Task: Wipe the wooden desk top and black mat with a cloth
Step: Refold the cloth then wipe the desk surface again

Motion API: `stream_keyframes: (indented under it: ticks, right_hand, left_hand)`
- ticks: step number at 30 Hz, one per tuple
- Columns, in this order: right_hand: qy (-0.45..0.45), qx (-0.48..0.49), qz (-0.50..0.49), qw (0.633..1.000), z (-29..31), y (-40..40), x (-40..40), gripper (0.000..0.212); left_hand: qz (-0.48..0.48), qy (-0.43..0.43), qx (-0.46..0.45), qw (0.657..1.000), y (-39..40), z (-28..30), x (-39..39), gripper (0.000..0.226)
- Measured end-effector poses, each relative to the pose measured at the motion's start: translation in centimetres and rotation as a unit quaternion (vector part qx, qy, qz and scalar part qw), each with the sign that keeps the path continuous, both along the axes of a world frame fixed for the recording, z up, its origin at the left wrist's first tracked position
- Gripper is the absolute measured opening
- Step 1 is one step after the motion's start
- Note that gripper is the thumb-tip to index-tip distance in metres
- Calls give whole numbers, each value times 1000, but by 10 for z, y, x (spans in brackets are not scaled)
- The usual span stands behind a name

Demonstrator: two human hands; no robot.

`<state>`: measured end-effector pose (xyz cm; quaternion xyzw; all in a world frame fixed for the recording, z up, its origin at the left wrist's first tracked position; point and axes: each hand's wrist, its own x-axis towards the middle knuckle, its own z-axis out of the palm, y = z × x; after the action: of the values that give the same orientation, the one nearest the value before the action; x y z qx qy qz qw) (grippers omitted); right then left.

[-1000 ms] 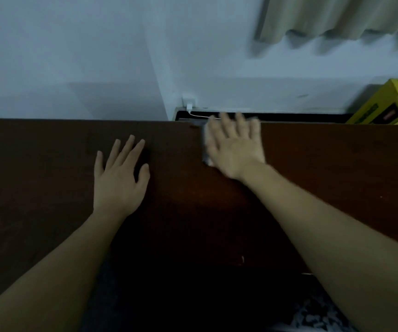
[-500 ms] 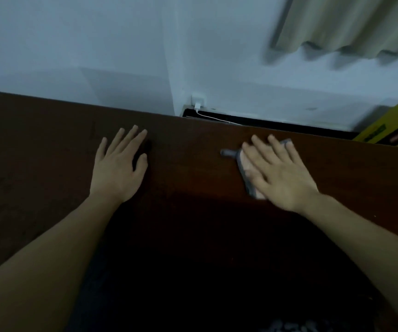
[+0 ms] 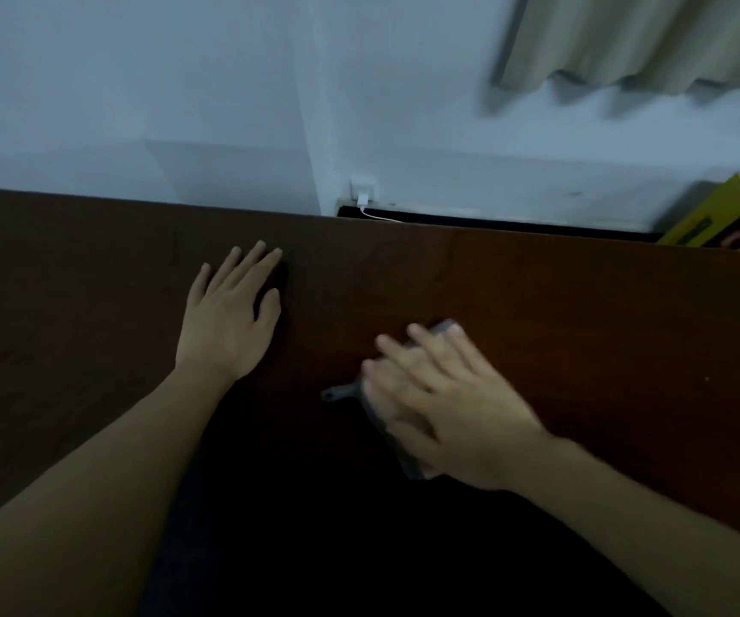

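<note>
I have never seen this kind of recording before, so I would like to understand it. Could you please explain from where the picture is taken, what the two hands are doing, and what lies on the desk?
There is no machine here. A person wears a camera on the head; it looks forward and down, so you see the person's own two bare arms.

The dark brown surface is a wooden desk top. The left hand lies flat on it with straight fingers and holds nothing. The right hand, blurred by motion, presses a small grey cloth onto the wood with flat fingers; the cloth shows only at the edges of the hand.

The very dark area near the person may be the black mat, but it is too dim to be sure.

Behind the desk are a pale wall with a white charger, a curtain and a yellow box.
</note>
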<state>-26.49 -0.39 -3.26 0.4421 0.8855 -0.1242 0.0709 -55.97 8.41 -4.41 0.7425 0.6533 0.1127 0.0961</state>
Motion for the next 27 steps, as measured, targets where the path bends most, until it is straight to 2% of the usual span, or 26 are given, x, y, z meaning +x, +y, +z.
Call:
stream_keyframes:
  ticks: [5, 9, 13, 16, 21, 24, 27]
  right_hand:
    - [-50, 44, -214, 974, -6, 67, 64, 69]
    - [-46, 44, -320, 945, -8, 126, 29, 62]
    - [-34, 44, -289, 956, -8, 128, -49, 62]
    - [-32, 44, -222, 973, -5, 85, -87, 61]
    - [-11, 14, -133, 991, 2, 10, -61, 63]
    - [-29, 22, -195, 980, 0, 15, -28, 61]
    - [-58, 38, -305, 950, -2, 57, -20, 65]
  left_hand:
    - [-6, 0, -8, 1000, 2, 0, 3, 56]
    - [11, 6, -12, 1000, 3, -1, 5, 54]
    - [7, -1, -10, 1000, 2, 2, 5, 55]
    - [-6, -14, -2, 1000, 2, 2, 5, 55]
    - [-46, -7, -3, 999, 1, 3, 1, 56]
    - [-112, 46, -6, 993, -2, 6, -7, 57]
    - [-138, 77, -22, 987, -1, 7, -29, 59]
